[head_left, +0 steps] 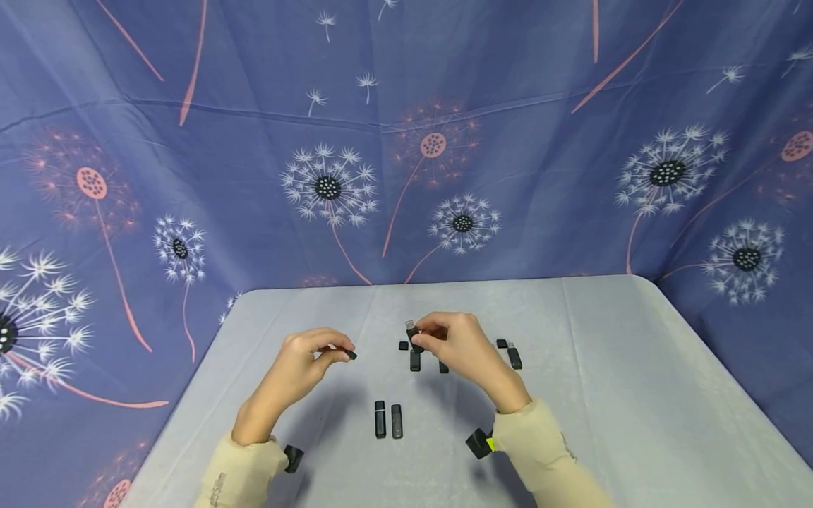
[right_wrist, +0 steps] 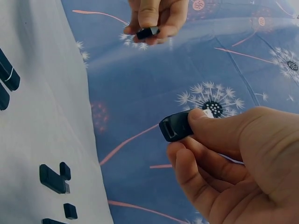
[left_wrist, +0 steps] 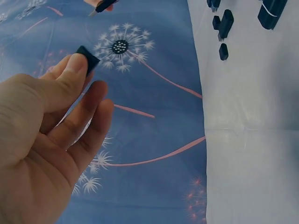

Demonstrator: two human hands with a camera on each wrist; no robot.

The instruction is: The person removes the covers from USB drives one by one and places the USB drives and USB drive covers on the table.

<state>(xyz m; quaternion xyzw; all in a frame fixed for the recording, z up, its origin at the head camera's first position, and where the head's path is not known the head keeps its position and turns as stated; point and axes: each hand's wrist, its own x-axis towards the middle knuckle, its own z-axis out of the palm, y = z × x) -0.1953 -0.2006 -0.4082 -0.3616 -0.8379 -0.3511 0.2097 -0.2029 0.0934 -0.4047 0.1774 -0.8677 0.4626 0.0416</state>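
My left hand [head_left: 303, 361] pinches a small black USB stick cap [left_wrist: 88, 59] between thumb and fingertips, above the table's left side. In my right hand [head_left: 462, 347] a black USB stick [right_wrist: 175, 127] is held by thumb and fingers, its metal plug bare and pointing up and away in the head view. The cap and the stick are apart, with a gap between the two hands. Beneath the right hand lie a black stick [head_left: 415, 360], a small cap [head_left: 403, 346] and another stick [head_left: 443, 367] partly covered by the hand.
Nearer on the white table [head_left: 635, 395] a long black capped stick [head_left: 380, 420] lies beside a second dark stick [head_left: 396, 421]. To the right are an uncapped stick [head_left: 514, 358] and its nearby cap [head_left: 502, 343]. A blue dandelion-print cloth [head_left: 527, 212] hangs behind.
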